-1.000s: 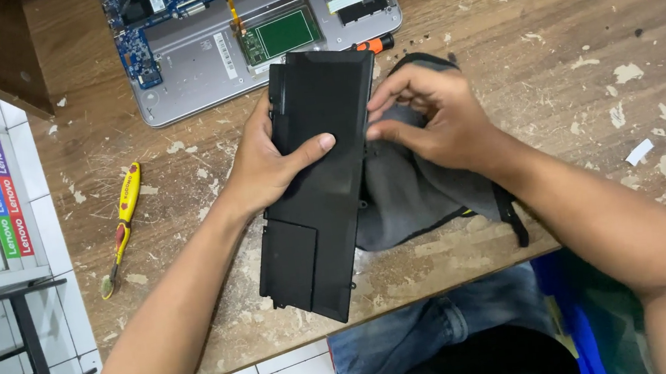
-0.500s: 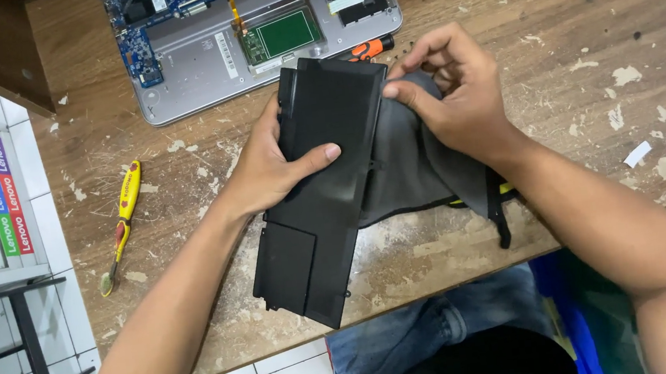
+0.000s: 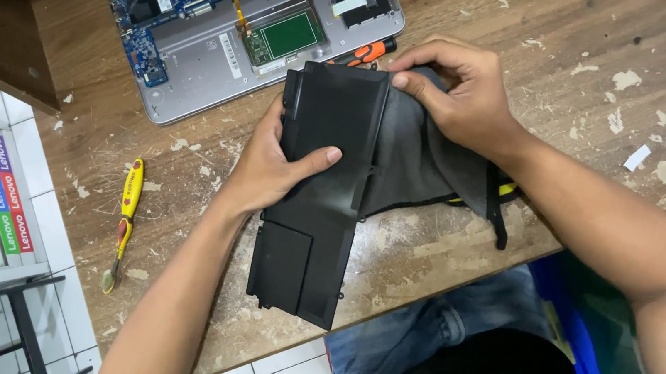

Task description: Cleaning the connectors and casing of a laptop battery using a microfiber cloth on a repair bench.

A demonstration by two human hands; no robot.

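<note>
**Battery pack half into grey sleeve**

Black battery pack (image 3: 326,196) lies slanted just below the opened laptop (image 3: 249,38). Left hand (image 3: 268,169) clamps its left edge, thumb across the face. Right hand (image 3: 461,101) pinches the grey pouch (image 3: 422,160) at the pack's upper right corner. Judged mid-sleeving; next move needs the mouth spread wider. Pouch opening hidden; orange screwdriver (image 3: 368,51) mostly covered.

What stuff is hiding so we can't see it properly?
Head view only:
- Dark grey cloth pouch: partly covered by the flat black battery pack and the right hand.
- Orange-handled screwdriver: mostly behind the battery.
- Opened silver laptop: cut off by the top edge.
- Left hand: fingers under the battery.
</note>
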